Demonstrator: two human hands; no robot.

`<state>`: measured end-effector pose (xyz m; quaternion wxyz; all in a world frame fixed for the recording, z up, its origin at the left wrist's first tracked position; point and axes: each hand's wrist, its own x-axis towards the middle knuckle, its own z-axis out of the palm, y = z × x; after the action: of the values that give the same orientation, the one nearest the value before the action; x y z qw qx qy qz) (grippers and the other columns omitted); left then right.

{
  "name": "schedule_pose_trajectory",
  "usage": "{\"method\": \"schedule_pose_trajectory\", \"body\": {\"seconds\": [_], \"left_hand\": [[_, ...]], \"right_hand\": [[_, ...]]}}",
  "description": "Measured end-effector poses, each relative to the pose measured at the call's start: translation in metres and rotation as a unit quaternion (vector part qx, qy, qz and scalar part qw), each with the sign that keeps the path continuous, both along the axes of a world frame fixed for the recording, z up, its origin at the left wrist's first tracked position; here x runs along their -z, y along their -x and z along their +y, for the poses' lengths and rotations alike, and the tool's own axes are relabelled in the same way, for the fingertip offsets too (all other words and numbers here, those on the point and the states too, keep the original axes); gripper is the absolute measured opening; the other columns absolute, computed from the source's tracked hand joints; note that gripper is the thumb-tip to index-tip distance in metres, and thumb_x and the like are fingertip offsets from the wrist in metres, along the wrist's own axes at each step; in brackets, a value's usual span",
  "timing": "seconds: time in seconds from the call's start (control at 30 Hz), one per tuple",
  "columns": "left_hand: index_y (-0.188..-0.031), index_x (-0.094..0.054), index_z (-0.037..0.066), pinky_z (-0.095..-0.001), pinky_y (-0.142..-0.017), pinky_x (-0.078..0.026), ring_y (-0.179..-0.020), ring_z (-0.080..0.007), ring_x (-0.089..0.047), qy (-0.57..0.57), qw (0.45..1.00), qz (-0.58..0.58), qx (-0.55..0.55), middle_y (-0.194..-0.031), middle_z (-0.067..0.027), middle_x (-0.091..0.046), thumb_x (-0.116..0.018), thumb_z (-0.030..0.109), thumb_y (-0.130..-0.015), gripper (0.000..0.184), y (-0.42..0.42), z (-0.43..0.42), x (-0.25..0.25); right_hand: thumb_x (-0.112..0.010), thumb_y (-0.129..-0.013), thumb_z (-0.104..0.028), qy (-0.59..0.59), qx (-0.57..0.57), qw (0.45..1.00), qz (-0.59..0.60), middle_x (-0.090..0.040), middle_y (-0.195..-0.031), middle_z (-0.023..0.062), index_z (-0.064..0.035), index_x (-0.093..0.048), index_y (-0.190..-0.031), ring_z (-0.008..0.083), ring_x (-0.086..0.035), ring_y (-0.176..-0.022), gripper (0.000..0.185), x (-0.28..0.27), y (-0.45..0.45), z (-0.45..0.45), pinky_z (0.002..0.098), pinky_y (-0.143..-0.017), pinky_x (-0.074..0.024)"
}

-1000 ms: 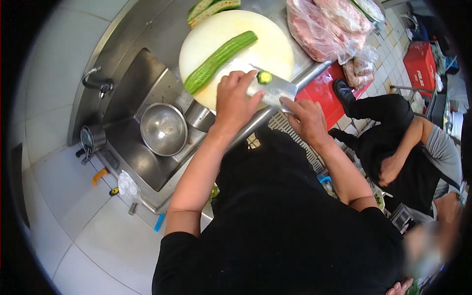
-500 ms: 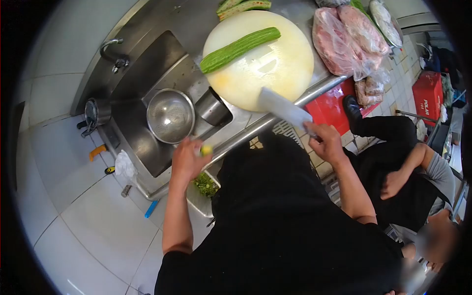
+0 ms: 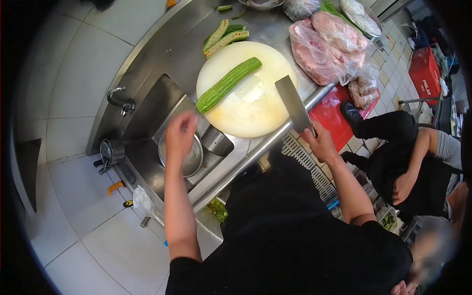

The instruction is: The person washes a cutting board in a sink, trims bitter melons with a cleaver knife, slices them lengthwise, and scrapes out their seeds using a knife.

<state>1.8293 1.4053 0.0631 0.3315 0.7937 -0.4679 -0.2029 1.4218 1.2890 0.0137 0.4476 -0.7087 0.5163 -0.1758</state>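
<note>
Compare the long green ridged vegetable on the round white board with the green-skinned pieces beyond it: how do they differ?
The long green vegetable shows ridged skin; two of the green-skinned pieces show pale, red-flecked cut faces. The vegetable looks longer and thicker, the pieces slimmer. It lies alone on the round white board; they lie bunched on the steel counter. Both are elongated and green-skinned.

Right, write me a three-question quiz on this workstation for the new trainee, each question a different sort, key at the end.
1. Multiple choice: which one holds the cleaver? (a) the left hand (b) the right hand
2. True or false: the long green gourd lies on the round board.
3. Fill in the blank: the metal bowl sits in the ____.

Key: 1 b; 2 true; 3 sink.
</note>
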Motion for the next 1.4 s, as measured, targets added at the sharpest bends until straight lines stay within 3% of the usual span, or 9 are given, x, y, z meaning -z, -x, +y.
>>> {"method": "schedule_pose_trajectory", "body": {"seconds": [0.07,0.13,0.27,0.37,0.43,0.57,0.73,0.93,1.4], "left_hand": [[-0.118,-0.067,0.004,-0.0374,-0.088,-0.052,-0.1,-0.0307,-0.067,0.053,0.998,0.005,0.041,-0.108,-0.0166,-0.068,-0.07,0.025,-0.091,0.035,-0.011,-0.08,0.023],[-0.126,-0.061,0.003,-0.04,-0.095,-0.049,-0.106,-0.0334,-0.064,-0.056,0.994,-0.066,0.071,-0.111,-0.0195,-0.066,-0.072,0.03,-0.088,0.048,-0.003,-0.125,0.04],[-0.134,-0.054,0.001,-0.0426,-0.1,-0.047,-0.112,-0.0373,-0.061,-0.14,0.954,-0.185,0.191,-0.118,-0.0217,-0.064,-0.073,0.033,-0.087,0.06,0.024,-0.127,0.049],[-0.138,-0.049,-0.001,-0.0379,-0.1,-0.047,-0.116,-0.034,-0.06,-0.157,0.963,-0.088,0.201,-0.125,-0.0207,-0.062,-0.075,0.026,-0.087,0.064,0.039,-0.103,0.058],[-0.142,-0.045,-0.003,-0.0338,-0.101,-0.045,-0.118,-0.0254,-0.058,-0.04,0.958,0.174,0.227,-0.128,-0.0167,-0.061,-0.077,0.017,-0.084,0.069,0.044,-0.082,0.071],[-0.142,-0.046,-0.002,-0.0339,-0.102,-0.043,-0.116,-0.0189,-0.056,0.012,0.908,0.365,0.205,-0.124,-0.0104,-0.061,-0.081,0.009,-0.079,0.072,0.076,-0.045,0.036],[-0.141,-0.048,-0.003,-0.0341,-0.101,-0.045,-0.114,-0.0199,-0.058,0.039,0.933,0.316,0.166,-0.125,-0.0115,-0.061,-0.082,0.008,-0.078,0.072,0.1,-0.038,0.022],[-0.133,-0.057,0.005,-0.0406,-0.096,-0.047,-0.11,-0.0338,-0.06,-0.044,0.985,-0.132,0.099,-0.12,-0.0176,-0.063,-0.081,0.022,-0.08,0.06,0.126,-0.086,0.048],[-0.12,-0.072,0.011,-0.0394,-0.093,-0.047,-0.102,-0.0289,-0.058,0.014,0.988,-0.109,0.113,-0.108,-0.0132,-0.064,-0.066,0.025,-0.094,0.03,0.114,-0.083,0.061]], "right_hand": [[-0.057,-0.097,-0.018,-0.023,-0.004,0.999,0.029,-0.065,-0.088,0.0216,-0.003,-0.059,-0.111,0.0355,-0.066,-0.082,0.02,-0.002,0.003,0.005,0.0393,-0.073,-0.0507],[-0.057,-0.097,-0.016,-0.027,0.007,0.999,0.031,-0.063,-0.083,0.0211,-0.0025,-0.057,-0.108,0.0339,-0.065,-0.078,0.018,0.008,0.01,0.007,0.0403,-0.07,-0.0499],[-0.054,-0.099,-0.016,-0.099,0.072,0.992,-0.04,-0.058,-0.071,0.0093,-0.004,-0.055,-0.106,0.0193,-0.06,-0.062,0.014,0.016,0.009,0.031,0.0355,-0.059,-0.0474],[-0.053,-0.101,-0.017,-0.189,0.136,0.966,-0.116,-0.053,-0.068,0.0024,-0.0056,-0.055,-0.109,0.0121,-0.054,-0.055,0.014,0.025,0.014,0.054,0.0298,-0.051,-0.0439],[-0.052,-0.101,-0.017,-0.2,0.159,0.957,-0.135,-0.052,-0.068,0.0012,-0.0058,-0.055,-0.109,0.0104,-0.052,-0.053,0.013,0.013,0.013,0.066,0.0277,-0.049,-0.0426],[-0.051,-0.102,-0.016,-0.204,0.179,0.944,-0.186,-0.05,-0.067,-0.0007,-0.0053,-0.055,-0.107,0.0073,-0.047,-0.05,0.013,-0.003,0.02,0.072,0.0239,-0.046,-0.0409],[-0.051,-0.102,-0.017,-0.226,0.167,0.931,-0.233,-0.05,-0.067,-0.0007,-0.0044,-0.055,-0.103,0.0074,-0.047,-0.05,0.013,0.006,0.03,0.041,0.0245,-0.044,-0.0397],[-0.052,-0.101,-0.018,-0.225,0.139,0.937,-0.227,-0.051,-0.068,0.0001,-0.0037,-0.054,-0.102,0.0091,-0.047,-0.046,0.014,0.019,0.026,-0.021,0.0264,-0.042,-0.0393],[-0.057,-0.097,-0.019,-0.264,0.193,0.896,-0.299,-0.055,-0.07,0.0038,-0.0031,-0.054,-0.102,0.0125,-0.051,-0.048,0.017,0.045,-0.047,-0.114,0.03,-0.043,-0.0427]]}}
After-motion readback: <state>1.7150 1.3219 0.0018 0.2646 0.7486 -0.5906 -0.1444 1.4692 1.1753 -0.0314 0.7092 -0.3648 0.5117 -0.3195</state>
